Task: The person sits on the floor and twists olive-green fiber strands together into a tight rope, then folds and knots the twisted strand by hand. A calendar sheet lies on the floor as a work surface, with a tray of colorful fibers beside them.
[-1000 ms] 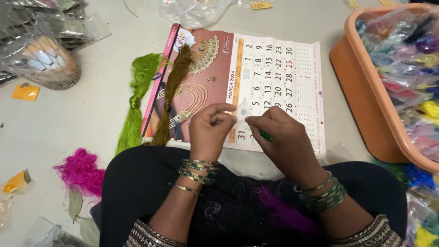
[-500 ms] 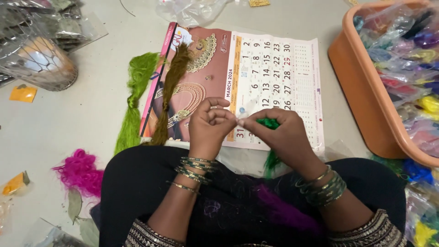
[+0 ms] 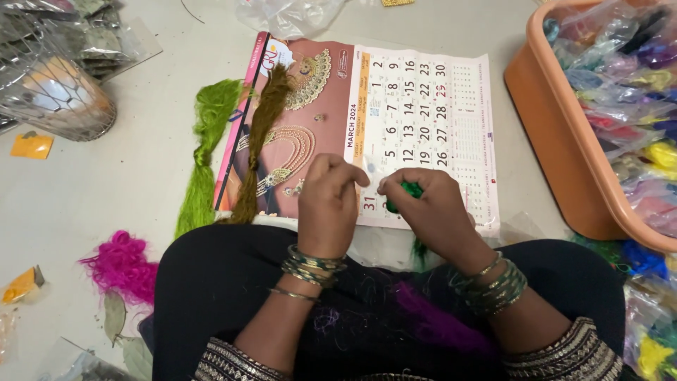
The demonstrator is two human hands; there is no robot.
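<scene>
Fingers [image 3: 386, 185] over calendar [image 3: 423, 106], beside tub [image 3: 564, 155]

Left hand [image 3: 328, 204]: stack of green and gold bangles at wrist, one thin gold bangle apart, further up forearm. Right hand [image 3: 434, 212]: thicker stack of green and gold bangles at wrist. Sleeves dark, cuffs with gold embroidered pattern, below bangles. Lap in black cloth, flecked with stray purple and green threads.

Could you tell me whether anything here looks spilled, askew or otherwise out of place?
Loose thread lies scattered: a pink tuft on the floor, and purple strands clinging to the dark lap. The calendar lies slightly askew. The hands, left and right, pinch green thread.
</scene>
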